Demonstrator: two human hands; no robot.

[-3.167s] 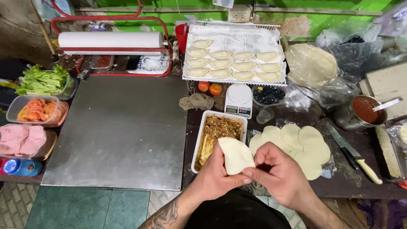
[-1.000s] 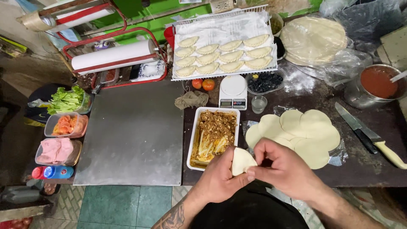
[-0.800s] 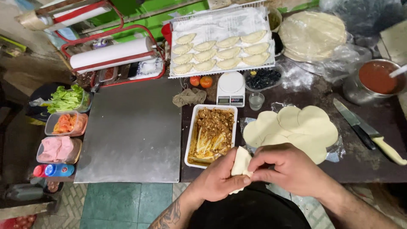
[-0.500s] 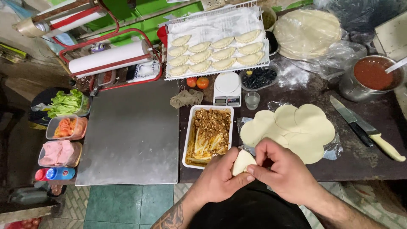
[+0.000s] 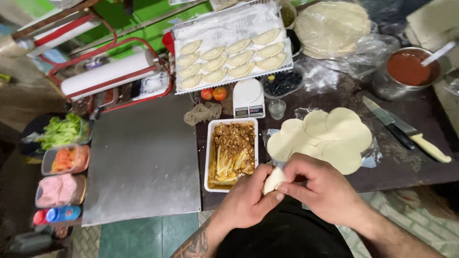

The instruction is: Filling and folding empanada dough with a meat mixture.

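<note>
Compared with half a second ago, I am still pinching the same small folded piece of pale dough (image 5: 274,179), but my hands are now sitting a little closer to the near edge of the desk and the dough is showing less between my fingers. My left hand (image 5: 246,203) is curled shut under the dough, thumb pressing its edge, and my right hand (image 5: 321,188) is closing over it from the right, fingertips gripping the seam. The dough is hovering just in front of the white rectangular tray of brown cooked filling (image 5: 232,153), which is resting on the dark worn desk (image 5: 411,165). To its right, the round pale dough discs (image 5: 325,138) are lying overlapped on clear plastic. Farther back, the white tray of folded raw pastries (image 5: 232,50), a small white kitchen scale (image 5: 247,98) and a metal pot of red sauce (image 5: 406,71) are standing. A cream-handled knife (image 5: 406,131) is lying near the right edge. To the left, a bare grey metal sheet (image 5: 141,162) is offering open room, with plastic tubs of green lettuce (image 5: 62,134) and pink sliced meat (image 5: 60,190) lining its far side, above the green tiled floor (image 5: 138,236).
</note>
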